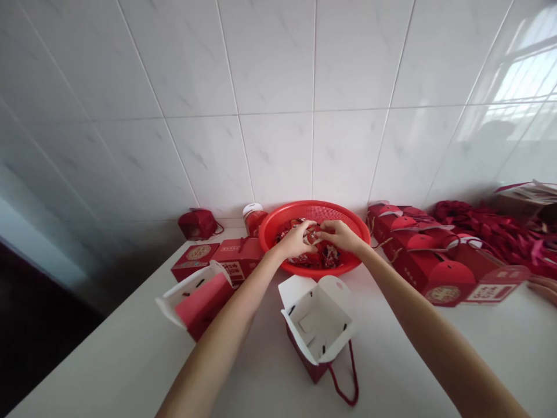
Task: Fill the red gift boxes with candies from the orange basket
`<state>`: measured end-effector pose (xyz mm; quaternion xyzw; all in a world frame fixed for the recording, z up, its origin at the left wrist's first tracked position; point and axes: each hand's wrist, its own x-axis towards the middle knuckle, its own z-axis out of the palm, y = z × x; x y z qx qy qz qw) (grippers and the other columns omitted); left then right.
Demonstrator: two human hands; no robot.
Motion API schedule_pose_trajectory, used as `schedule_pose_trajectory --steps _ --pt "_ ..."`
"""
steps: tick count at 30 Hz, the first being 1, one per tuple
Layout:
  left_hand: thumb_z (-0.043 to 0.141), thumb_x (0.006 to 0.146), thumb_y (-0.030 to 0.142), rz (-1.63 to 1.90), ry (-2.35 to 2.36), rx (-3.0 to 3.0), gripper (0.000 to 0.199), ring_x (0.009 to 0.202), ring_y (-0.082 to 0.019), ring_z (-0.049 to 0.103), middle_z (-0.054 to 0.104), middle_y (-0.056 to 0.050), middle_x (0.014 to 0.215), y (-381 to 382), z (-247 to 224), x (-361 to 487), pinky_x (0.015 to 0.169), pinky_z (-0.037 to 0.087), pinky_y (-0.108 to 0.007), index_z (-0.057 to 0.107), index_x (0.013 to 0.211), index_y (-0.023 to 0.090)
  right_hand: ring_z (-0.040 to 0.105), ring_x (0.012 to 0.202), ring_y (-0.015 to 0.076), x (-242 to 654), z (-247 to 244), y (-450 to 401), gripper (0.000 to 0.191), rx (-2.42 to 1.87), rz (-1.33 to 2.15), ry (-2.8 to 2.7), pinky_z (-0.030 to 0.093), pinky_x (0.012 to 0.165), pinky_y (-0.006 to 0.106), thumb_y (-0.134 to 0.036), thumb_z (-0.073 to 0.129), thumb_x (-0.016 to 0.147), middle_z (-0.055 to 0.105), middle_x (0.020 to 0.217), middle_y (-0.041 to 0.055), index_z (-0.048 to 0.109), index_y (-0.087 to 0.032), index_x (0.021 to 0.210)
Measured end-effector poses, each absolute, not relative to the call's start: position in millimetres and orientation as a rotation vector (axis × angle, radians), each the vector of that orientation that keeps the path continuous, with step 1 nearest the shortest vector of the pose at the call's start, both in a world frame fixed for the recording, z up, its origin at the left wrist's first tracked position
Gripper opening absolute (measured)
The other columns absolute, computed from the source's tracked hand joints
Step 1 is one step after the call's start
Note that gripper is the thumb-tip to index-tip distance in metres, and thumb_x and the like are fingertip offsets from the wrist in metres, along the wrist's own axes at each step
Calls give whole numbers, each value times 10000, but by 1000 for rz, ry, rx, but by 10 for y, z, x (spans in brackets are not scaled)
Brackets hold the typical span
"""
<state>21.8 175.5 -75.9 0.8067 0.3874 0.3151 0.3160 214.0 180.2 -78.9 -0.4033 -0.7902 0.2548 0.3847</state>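
Both my hands are inside a red plastic basket (357, 260) filled with small red wrapped packets (329, 255). My left hand (296, 240) curls its fingers and thumb around a small red packet (312, 237). From the other side, the bent fingers of my right hand (340, 235) close on the same packet; its exact kind is too small to tell. Between my forearms, in front of the basket, stands an open gift box (319, 325), white inside and red outside. Its dark red cord handle (354, 371) lies on the table.
Another open red box (204, 299) lies left of my left forearm. Closed red boxes (195, 261) and a lidded jar (255, 219) stand behind it. More red boxes (439, 273) and dark red ribbon-like strips (491, 232) fill the right side. Another person's hand (543, 287) shows at the right edge.
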Motion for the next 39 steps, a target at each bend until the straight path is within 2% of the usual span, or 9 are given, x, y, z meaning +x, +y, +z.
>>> schedule_pose_trajectory --steps 3,6,12,17,22,27,30,33,39 --pt "797 634 136 801 1186 2143 798 1215 -287 587 615 -148 1324 1732 -729 223 1019 463 -381 484 1368 160 510 650 152 2161 -809 1832 266 -1009 590 -1902 398 633 291 -438 610 779 560 657 -19 537 -205 671" --pt "798 651 205 613 1270 2160 755 1064 -278 663 705 -116 1156 1697 -701 229 921 510 -361 516 1349 155 527 671 163 2171 -816 1838 234 -1031 515 -1779 411 667 302 -415 598 776 583 687 -10 525 -211 687" --pt "691 729 276 -3 1084 2395 243 894 -221 679 754 -38 982 1671 -683 276 797 488 -268 721 958 201 527 630 171 2200 -818 1850 188 -1215 410 -1648 416 626 304 -357 578 770 583 647 -7 514 -217 664" --pt "631 756 297 -57 1125 2471 121 671 -184 614 715 -20 756 1638 -684 314 618 426 -248 697 770 197 592 635 188 2224 -866 1889 202 -1271 441 -1595 473 640 314 -372 604 760 610 635 -4 512 -222 661" --pt "650 753 311 -127 1233 2416 212 498 -149 497 584 3 546 1620 -672 333 504 344 -260 601 588 188 687 667 208 2229 -915 1927 172 -1175 686 -1543 547 651 325 -383 601 796 681 693 18 549 -219 784" --pt "609 771 295 -172 1174 2449 142 620 -173 577 694 -33 740 1637 -679 322 545 381 -254 687 763 177 701 974 239 2225 -896 1921 374 -1183 713 -1443 571 791 359 -337 641 792 695 1148 128 568 -183 1125" --pt "614 751 238 -148 1075 2463 230 784 -199 644 743 -50 952 1656 -681 316 628 432 -241 712 951 184 675 1046 248 2212 -871 1899 499 -1261 674 -1463 564 847 381 -295 672 770 658 1219 155 546 -164 1235" --pt "629 716 186 -143 1069 2414 338 878 -217 663 743 -62 1051 1670 -683 316 683 459 -241 709 1045 182 669 1045 249 2197 -845 1875 422 -1274 621 -1570 552 883 399 -227 652 768 692 1126 145 594 -141 1177" --pt "621 715 168 -91 1104 2429 181 706 -179 630 743 -36 853 1636 -671 318 588 425 -232 734 856 166 688 964 214 2172 -838 1838 202 -1118 588 -1926 534 920 370 -143 620 741 736 1022 57 701 -191 920"
